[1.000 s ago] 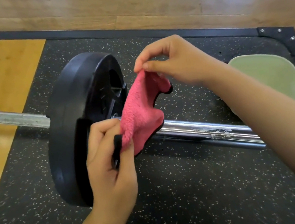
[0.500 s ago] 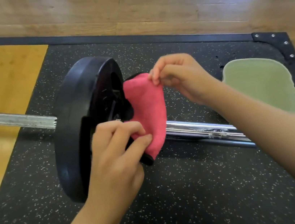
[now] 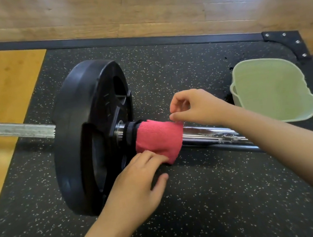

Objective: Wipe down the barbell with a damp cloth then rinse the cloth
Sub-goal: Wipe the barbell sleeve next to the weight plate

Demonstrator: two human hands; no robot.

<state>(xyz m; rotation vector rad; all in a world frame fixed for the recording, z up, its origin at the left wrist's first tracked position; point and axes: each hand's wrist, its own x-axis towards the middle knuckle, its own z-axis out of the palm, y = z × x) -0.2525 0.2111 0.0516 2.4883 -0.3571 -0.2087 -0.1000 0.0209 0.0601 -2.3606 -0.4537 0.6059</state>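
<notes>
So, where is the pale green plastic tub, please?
In the head view, the pale green plastic tub sits far right on the black speckled rubber mat, just beyond the chrome barbell sleeve.

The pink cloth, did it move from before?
Yes. The pink cloth came down: earlier held up beside the black plate, now draped over the chrome bar.

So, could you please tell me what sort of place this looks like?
Probably a gym's lifting platform: a chrome steel barbell loaded with a black round weight plate lies on speckled black rubber flooring.
</notes>
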